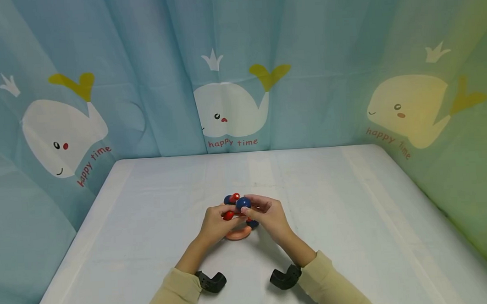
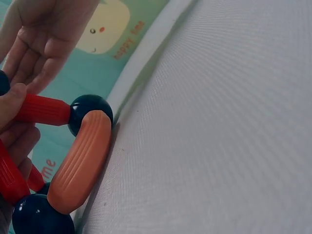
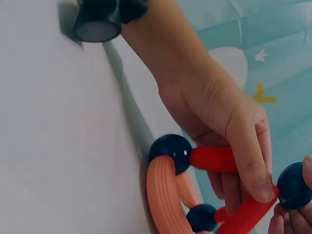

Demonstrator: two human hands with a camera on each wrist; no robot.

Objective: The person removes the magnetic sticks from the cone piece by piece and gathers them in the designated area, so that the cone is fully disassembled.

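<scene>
A building-toy frame of rods and balls stands on the table between both hands. At its base lie orange curved rods (image 2: 83, 161) joined to dark blue balls (image 3: 170, 152), with red rods (image 3: 212, 159) rising from them. My left hand (image 1: 216, 226) pinches the end of a red rod (image 3: 248, 214), its thumb along the tip. My right hand (image 1: 271, 215) pinches a dark blue ball (image 1: 243, 203) between thumb and fingers, at that rod's tip. Whether ball and rod touch is hard to tell. In the head view, fingers hide much of the frame.
The white table (image 1: 155, 198) reaches back to a blue curtain (image 1: 322, 74) printed with whales. A black wrist camera (image 1: 211, 282) sits on the left wrist and another black wrist camera (image 1: 285, 278) on the right, both low over the table.
</scene>
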